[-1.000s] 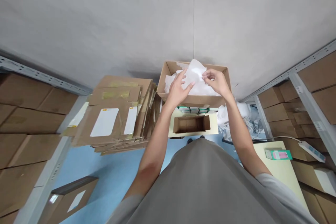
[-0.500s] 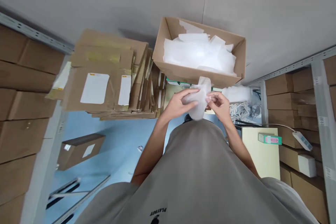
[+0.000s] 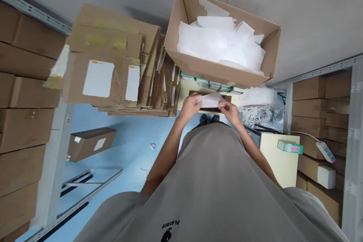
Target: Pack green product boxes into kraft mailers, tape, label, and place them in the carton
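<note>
A white foam sheet or pouch point(image 3: 210, 100) is stretched between my two hands; whether anything is wrapped in it I cannot tell. My left hand point(image 3: 189, 108) pinches its left end with thumb and fingers. At the right end, my right hand point(image 3: 230, 113) grips the lower edge. Directly beneath lies a small open cardboard box point(image 3: 227, 98), partly covered by the foam and my hands. Beyond it stands a large cardboard box point(image 3: 218, 67) filled with white foam sheets point(image 3: 218, 43).
Flattened cartons point(image 3: 119, 51) are stacked to the left. Green-edged small boxes point(image 3: 211, 84) line the table behind the small box. Paper shreds point(image 3: 256, 114) lie at right, near a cream tabletop point(image 3: 278, 159) with a green-and-pink box point(image 3: 289, 147). Shelves of cartons point(image 3: 24, 128) flank both sides.
My hands have lowered the foam from in front of the large box to over the small box. The foam now lies sideways rather than upright. The view has tilted slightly downward.
</note>
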`<state>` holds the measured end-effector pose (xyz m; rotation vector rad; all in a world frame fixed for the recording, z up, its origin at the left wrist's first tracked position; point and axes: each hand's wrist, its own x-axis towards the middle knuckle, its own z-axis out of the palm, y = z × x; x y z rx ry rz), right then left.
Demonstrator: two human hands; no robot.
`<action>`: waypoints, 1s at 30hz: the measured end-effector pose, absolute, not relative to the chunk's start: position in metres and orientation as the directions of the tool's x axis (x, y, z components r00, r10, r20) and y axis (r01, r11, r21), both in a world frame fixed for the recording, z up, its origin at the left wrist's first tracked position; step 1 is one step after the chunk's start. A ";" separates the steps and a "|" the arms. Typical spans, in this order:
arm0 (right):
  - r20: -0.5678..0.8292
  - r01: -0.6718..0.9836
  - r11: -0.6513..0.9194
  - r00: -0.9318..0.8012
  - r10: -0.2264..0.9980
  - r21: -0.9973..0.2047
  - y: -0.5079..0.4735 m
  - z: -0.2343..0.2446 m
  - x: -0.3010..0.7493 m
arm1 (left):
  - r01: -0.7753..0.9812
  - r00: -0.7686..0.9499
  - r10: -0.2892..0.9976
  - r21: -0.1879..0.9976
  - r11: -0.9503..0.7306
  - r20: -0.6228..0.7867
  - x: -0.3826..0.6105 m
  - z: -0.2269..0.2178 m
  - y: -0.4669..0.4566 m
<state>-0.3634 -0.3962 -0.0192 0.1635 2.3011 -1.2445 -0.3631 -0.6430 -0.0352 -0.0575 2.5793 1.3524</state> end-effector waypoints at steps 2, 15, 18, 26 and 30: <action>-0.531 0.195 0.815 -0.833 -0.157 -0.546 -0.402 -0.023 -0.367 | -0.109 -0.963 0.100 0.702 0.704 -0.250 -0.371 -0.041 -0.644; -0.599 -0.077 0.956 -0.764 -0.238 -0.281 -0.425 0.027 -0.392 | -0.015 -0.990 0.076 0.616 0.787 -0.122 -0.368 -0.020 -0.640; -0.356 -0.111 0.859 -0.878 -0.321 -0.500 -0.412 0.074 -0.383 | 0.067 -0.992 -0.021 0.677 0.733 0.120 -0.371 0.026 -0.648; 0.181 -0.299 0.807 -0.954 -0.239 -0.510 -0.402 0.162 -0.481 | 0.201 -0.939 -0.022 0.600 0.774 0.343 -0.460 0.128 -0.646; -0.055 -0.150 0.930 -0.982 -0.178 -0.336 -0.408 0.145 -0.562 | 0.184 -0.980 0.110 0.552 0.814 0.164 -0.519 0.118 -0.631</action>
